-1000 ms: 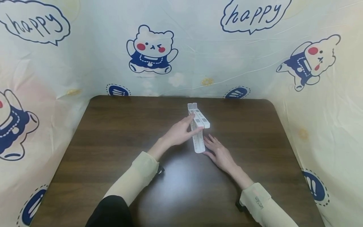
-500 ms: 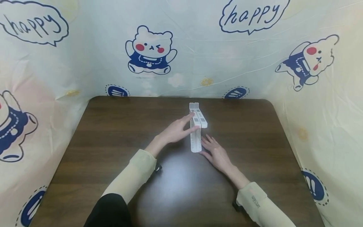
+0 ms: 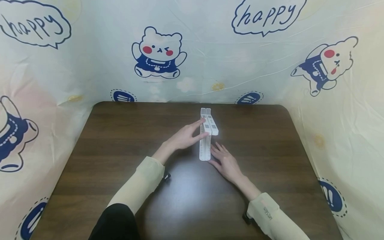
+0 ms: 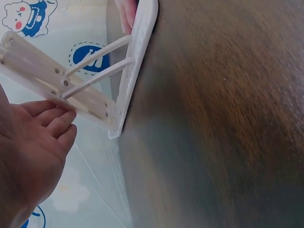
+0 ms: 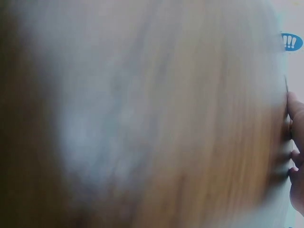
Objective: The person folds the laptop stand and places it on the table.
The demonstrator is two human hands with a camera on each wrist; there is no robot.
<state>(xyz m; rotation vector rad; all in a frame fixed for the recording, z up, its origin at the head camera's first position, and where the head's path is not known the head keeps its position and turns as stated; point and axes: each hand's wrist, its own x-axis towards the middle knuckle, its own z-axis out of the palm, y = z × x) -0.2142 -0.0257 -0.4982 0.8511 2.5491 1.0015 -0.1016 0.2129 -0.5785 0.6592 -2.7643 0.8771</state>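
Observation:
A white folding laptop stand [image 3: 205, 148] stands unfolded near the far middle of the table. Its raised arms carry grey pads and upturned lips at the far end; struts [image 4: 97, 78] prop them above the base, as the left wrist view shows. My left hand [image 3: 184, 136] touches the left side of the raised part with index finger and thumb spread, its other fingers [image 4: 59, 121] lying along the underside edge. My right hand [image 3: 226, 161] lies low beside the base, fingers extended against its right edge, thumb near the front end. The right wrist view is blurred, showing only fingertips [image 5: 294, 109].
The dark brown wooden table [image 3: 135, 133] has rounded far corners. A pale printed cloth [image 3: 204, 50] with bears and lettering hangs behind it and along both sides. A bright light reflection lies on the tabletop between the forearms.
The stand's near end has swung left, so it now points more straight away from me. Both hands have shifted slightly left with it, keeping much the same finger positions.

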